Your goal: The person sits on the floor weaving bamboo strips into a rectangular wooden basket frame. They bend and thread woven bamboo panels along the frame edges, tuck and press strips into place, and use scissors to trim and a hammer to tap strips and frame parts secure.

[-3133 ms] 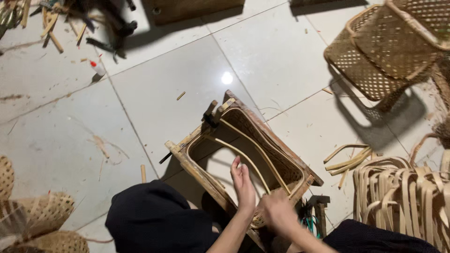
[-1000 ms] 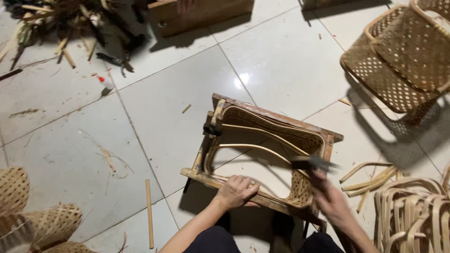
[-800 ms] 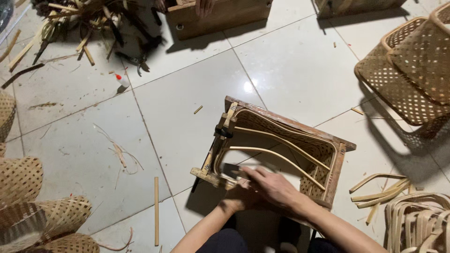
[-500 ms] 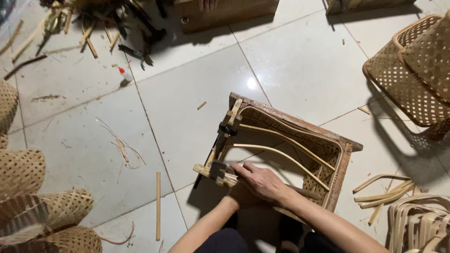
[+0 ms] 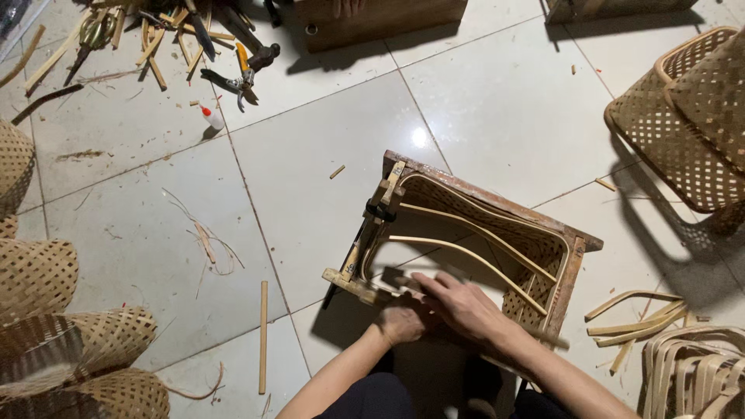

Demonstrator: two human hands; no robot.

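Both hands, the left hand (image 5: 401, 320) and right hand (image 5: 463, 304), grip the near rail of a wooden frame (image 5: 576, 256) holding a half-woven bamboo basket (image 5: 535, 248) on the tiled floor (image 5: 310, 178), beside cut bamboo strips (image 5: 632, 318).

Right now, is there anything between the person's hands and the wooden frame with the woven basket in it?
Nothing visible. Both the left hand and the right hand already rest on the near edge of the wooden frame, where the woven basket sits.

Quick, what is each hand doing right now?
Left hand: closed on the near rail of the wooden frame.
Right hand: fingers extended, resting on that rail; grip cannot be told.
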